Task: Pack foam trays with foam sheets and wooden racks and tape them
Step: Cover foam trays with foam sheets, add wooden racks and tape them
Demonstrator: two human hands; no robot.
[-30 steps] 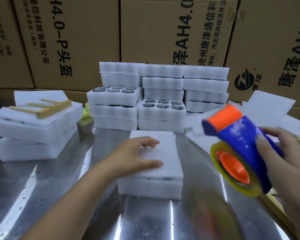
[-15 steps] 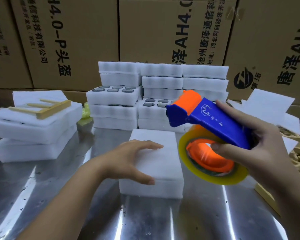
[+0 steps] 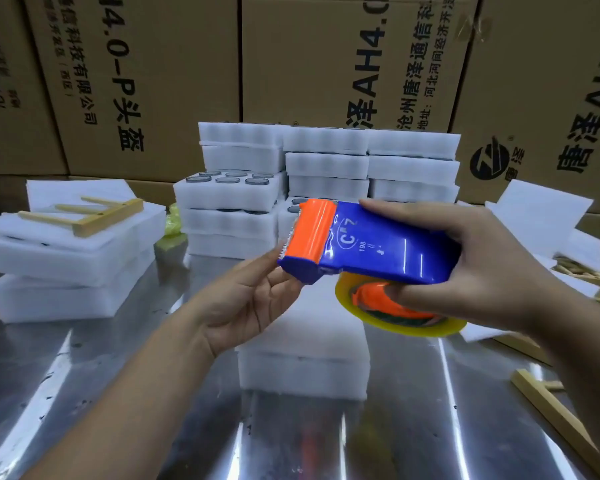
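Counter point(image 3: 125, 393): bare metal, glossy, in the foreground.

Loose wooden rack point(image 3: 551, 410): on the counter at near right, well apart from the work.

Foam pack point(image 3: 302, 362): the item to be taped. It lies flat at centre with a foam sheet on top, long axis running away from the person, directly below both hands. No tape is visible on it.

Left hand point(image 3: 246, 303): palm up, above the pack's near-left corner. Its fingers point(image 3: 274, 277) reach to the toothed orange end of the tape dispenser point(image 3: 378, 247). Whether they pinch a loose tape end cannot be told.

Right hand point(image 3: 485, 268): grips the dispenser body, thumb on top, fingers curled beneath into the tape roll point(image 3: 399, 317). The cutter end points left, so the left hand is nearer to it. Nothing lies between dispenser and pack.

Finished stack point(image 3: 66, 268): far left, carrying a second wooden rack point(image 3: 94, 216).

Foam sheets point(image 3: 541, 213): loose, at right.

Foam trays point(image 3: 326, 164): stacked behind, some showing round inserts.

Cardboard boxes point(image 3: 160, 81): a printed wall at the back.
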